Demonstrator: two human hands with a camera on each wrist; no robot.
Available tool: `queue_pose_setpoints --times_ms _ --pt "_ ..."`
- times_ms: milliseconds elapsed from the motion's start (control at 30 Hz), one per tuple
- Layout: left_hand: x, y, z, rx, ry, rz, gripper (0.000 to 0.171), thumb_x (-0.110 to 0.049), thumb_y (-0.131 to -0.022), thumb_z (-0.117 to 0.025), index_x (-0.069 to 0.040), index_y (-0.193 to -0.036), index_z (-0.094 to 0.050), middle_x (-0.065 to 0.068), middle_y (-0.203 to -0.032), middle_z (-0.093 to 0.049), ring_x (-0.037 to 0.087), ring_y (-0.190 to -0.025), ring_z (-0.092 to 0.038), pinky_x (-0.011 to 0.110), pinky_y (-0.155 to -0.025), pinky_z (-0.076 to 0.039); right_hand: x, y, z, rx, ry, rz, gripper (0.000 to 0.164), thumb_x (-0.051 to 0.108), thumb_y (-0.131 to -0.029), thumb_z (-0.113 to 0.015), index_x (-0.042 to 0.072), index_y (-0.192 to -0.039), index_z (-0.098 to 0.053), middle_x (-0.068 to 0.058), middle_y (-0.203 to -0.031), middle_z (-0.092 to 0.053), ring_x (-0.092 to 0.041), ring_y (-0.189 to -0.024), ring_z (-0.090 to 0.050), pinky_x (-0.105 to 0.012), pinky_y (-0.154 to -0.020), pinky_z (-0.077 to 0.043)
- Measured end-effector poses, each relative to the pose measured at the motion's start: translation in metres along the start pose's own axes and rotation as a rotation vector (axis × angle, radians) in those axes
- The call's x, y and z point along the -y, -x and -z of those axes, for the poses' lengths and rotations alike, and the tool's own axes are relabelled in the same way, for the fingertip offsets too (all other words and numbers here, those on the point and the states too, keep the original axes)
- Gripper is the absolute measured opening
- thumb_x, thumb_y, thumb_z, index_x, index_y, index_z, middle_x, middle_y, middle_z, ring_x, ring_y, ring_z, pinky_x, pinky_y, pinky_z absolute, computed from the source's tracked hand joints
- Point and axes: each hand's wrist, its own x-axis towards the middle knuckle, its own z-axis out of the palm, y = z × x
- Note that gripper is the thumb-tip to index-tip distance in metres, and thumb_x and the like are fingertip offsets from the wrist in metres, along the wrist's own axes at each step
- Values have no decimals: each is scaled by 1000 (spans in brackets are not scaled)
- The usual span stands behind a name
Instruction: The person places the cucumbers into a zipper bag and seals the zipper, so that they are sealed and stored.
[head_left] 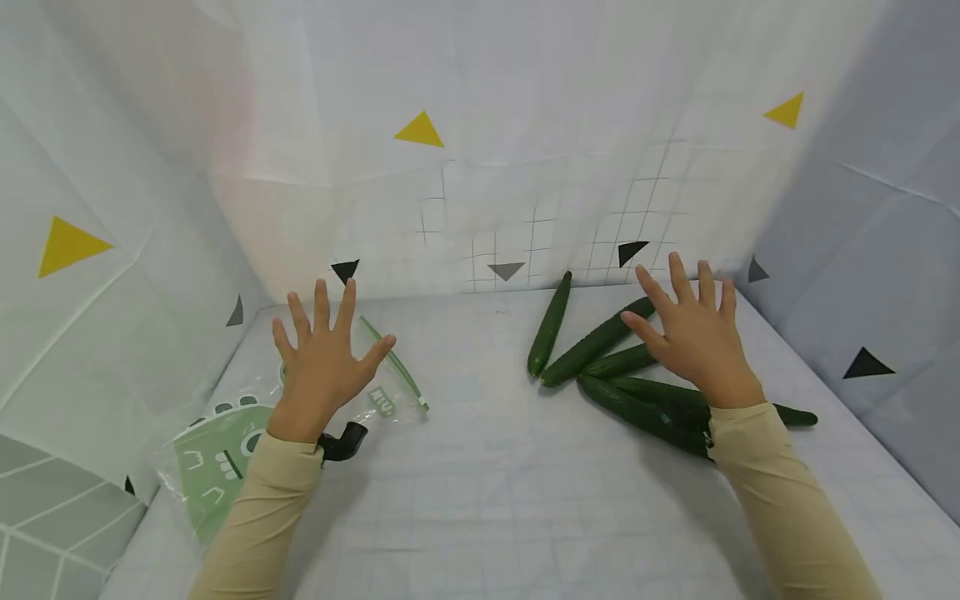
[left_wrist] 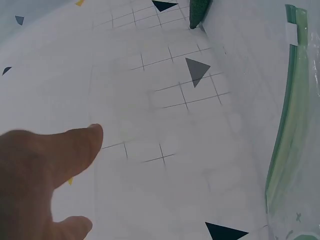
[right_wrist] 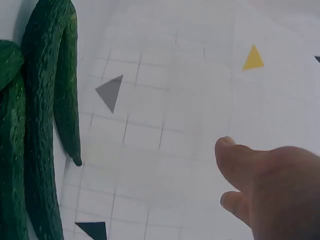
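Note:
My left hand [head_left: 321, 371] is held up with its fingers spread, over a clear zip bag [head_left: 206, 471] printed with a green cartoon face. The bag's green zip strip [head_left: 401, 371] shows to the right of the hand, and the wrist and sleeve hide part of the bag. With fingers spread as well, my right hand [head_left: 697, 342] hovers over several dark green cucumbers [head_left: 596, 343], holding none. One slimmer cucumber [head_left: 550, 325] lies at the left of that group; hand and forearm cover parts of others. Each wrist view shows a thumb [left_wrist: 75, 150] and bare space beside it.
A white table [head_left: 480, 500] with a faint grid lies under everything. White sheets [head_left: 525, 83] marked with yellow, black and grey triangles enclose it at the back and both sides. Grey tile-like pattern [head_left: 45, 517] appears at lower left. A black strap part [head_left: 343, 442] juts from the left wrist.

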Motion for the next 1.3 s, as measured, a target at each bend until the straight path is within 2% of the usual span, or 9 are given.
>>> queue_pose_setpoints --times_ms 133,267,467,567,667,767,1067,1167,1300 --pt "4 1 0 22 7 18 101 -71 -99 -49 -19 -169 3 29 -168 7 50 -149 22 72 -111 15 15 -11 -3 -1 15 51 75 56 -107 -49 19 -168 -24 -24 -171 -3 -51 -152 10 -73 -113 10" --pt "8 1 -2 42 36 23 102 -68 -100 -51 -15 -169 2 33 -167 2 54 -149 17 73 -113 10 34 -23 -12 1 23 85 75 51 -107 -54 16 -167 -26 -25 -170 -10 -53 -152 1 -73 -114 4" --pt "13 -2 -6 90 103 -1 91 -52 -103 -59 -17 -169 -7 39 -163 -7 61 -148 7 74 -114 0 71 -35 -27 42 -45 153 70 38 -105 -61 12 -164 -33 -25 -168 -18 -55 -150 -14 -74 -114 -7" --pt "17 -4 -12 103 101 -26 87 -45 -104 -60 -14 -169 -12 42 -160 -18 64 -146 -7 76 -113 -13 84 -40 -36 61 -103 201 69 34 -104 -63 12 -164 -35 -23 -168 -19 -53 -150 -18 -72 -115 -10" --pt "20 -7 -21 112 107 -51 85 -41 -104 -61 -11 -168 -14 42 -155 -30 62 -142 -25 74 -107 -30 96 -42 -46 70 -162 248 68 31 -104 -65 13 -163 -36 -22 -168 -21 -51 -150 -19 -72 -115 -11" --pt "23 -9 -28 132 124 -65 83 -38 -104 -61 -8 -167 -17 41 -151 -36 58 -138 -36 71 -102 -39 109 -44 -55 71 -214 284 68 29 -103 -67 13 -163 -38 -20 -167 -24 -50 -150 -21 -72 -115 -14" --pt "30 -13 -50 197 131 -71 78 -36 -105 -61 -5 -165 -24 41 -150 -39 58 -140 -35 70 -107 -35 157 -50 -88 137 -376 415 62 21 -104 -68 13 -160 -43 -19 -164 -33 -48 -146 -33 -68 -113 -28" --pt "32 -15 -57 213 129 -84 71 -35 -106 -60 -7 -164 -31 42 -149 -39 59 -139 -35 72 -105 -35 171 -55 -98 181 -436 476 58 19 -105 -65 10 -159 -45 -19 -163 -35 -45 -145 -37 -64 -112 -33" --pt "32 -17 -63 231 86 -87 63 -37 -106 -60 -9 -159 -43 46 -148 -37 63 -139 -33 76 -103 -35 188 -64 -116 245 -524 525 52 14 -106 -62 5 -156 -48 -17 -160 -42 -37 -144 -41 -55 -116 -33"
